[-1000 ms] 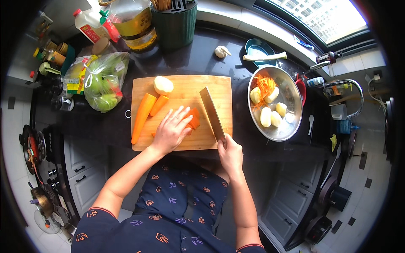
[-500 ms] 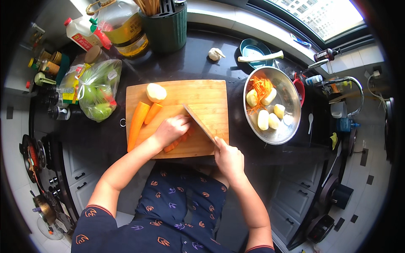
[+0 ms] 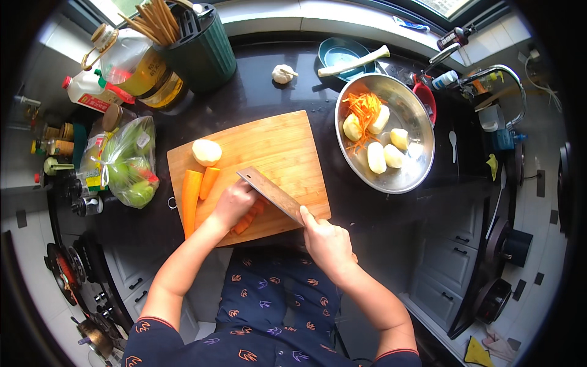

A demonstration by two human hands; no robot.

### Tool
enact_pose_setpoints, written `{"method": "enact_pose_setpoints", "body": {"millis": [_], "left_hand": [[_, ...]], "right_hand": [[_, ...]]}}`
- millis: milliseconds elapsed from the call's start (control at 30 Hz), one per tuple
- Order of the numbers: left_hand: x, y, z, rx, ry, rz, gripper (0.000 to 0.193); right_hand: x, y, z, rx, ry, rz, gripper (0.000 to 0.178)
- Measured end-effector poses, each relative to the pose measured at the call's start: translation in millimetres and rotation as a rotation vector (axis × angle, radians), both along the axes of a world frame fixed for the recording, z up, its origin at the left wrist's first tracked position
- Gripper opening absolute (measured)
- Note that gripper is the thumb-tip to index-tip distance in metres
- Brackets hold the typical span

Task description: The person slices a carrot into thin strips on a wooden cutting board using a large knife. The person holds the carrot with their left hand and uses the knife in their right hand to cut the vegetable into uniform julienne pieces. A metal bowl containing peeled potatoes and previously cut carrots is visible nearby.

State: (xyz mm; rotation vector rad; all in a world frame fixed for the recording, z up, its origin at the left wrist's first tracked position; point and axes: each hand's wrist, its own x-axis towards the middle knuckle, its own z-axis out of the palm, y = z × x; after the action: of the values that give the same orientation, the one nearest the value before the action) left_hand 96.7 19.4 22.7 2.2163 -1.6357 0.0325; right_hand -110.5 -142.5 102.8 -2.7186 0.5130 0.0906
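Note:
My right hand (image 3: 327, 243) is wrapped round the handle of a cleaver (image 3: 273, 192), whose blade slants up and left over a wooden cutting board (image 3: 290, 147). Against the blade's left side, my left hand (image 3: 235, 203) has its fingers curled down on a carrot, mostly hidden by hand and blade. Cut carrot pieces (image 3: 247, 218) lie below the blade, beside the left palm. Left of that hand are a long peeled carrot (image 3: 191, 202) and a shorter carrot piece (image 3: 208, 182). A peeled potato (image 3: 206, 152) rests at the board's far left.
Right of the board stands a steel bowl (image 3: 422, 137) with shredded carrot (image 3: 365, 113) and several peeled potatoes. Garlic (image 3: 284, 74) and a teal dish (image 3: 333, 54) lie behind. A bag of green vegetables (image 3: 131, 162), an oil jug (image 3: 137, 67) and a chopstick holder (image 3: 205, 55) stand left.
The whole view has shifted and turned, with the board now slanting. The cleaver's blade has tilted and shows more of its flat face. Both hands keep their holds.

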Motion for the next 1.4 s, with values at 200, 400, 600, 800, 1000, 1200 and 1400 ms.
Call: {"method": "enact_pose_setpoints", "body": {"millis": [200,400,600,800,1000,1200,1400], "left_hand": [[0.2,1.2,-6.6,-0.050,0.001,0.004,0.014],[1.2,1.7,-10.7,0.030,-0.036,-0.004,0.012],[1.4,-4.3,-3.8,0.000,0.034,0.000,0.018],[-0.8,-7.5,-1.9,-0.091,0.028,-0.014,0.019],[-2.4,-14.0,6.9,-0.087,0.029,0.004,0.020],[0.5,-9.2,-0.9,-0.046,0.040,0.010,0.022],[0.1,-8.0,-4.4,-0.064,0.091,0.017,0.021]], "right_hand": [[-1.2,1.1,16.0,-0.049,0.049,0.074,0.048],[4.2,0.6,-4.7,-0.054,0.055,0.050,0.046],[10.1,-2.3,-8.7,-0.022,-0.002,0.012,0.037],[5.9,-1.3,3.1,0.046,0.077,0.011,0.037],[12.6,-9.8,-8.2,0.126,0.074,0.001,0.036],[16.1,-9.5,-7.0,0.144,0.115,-0.006,0.031],[17.6,-6.7,10.6,0.145,0.114,-0.019,0.025]]}}
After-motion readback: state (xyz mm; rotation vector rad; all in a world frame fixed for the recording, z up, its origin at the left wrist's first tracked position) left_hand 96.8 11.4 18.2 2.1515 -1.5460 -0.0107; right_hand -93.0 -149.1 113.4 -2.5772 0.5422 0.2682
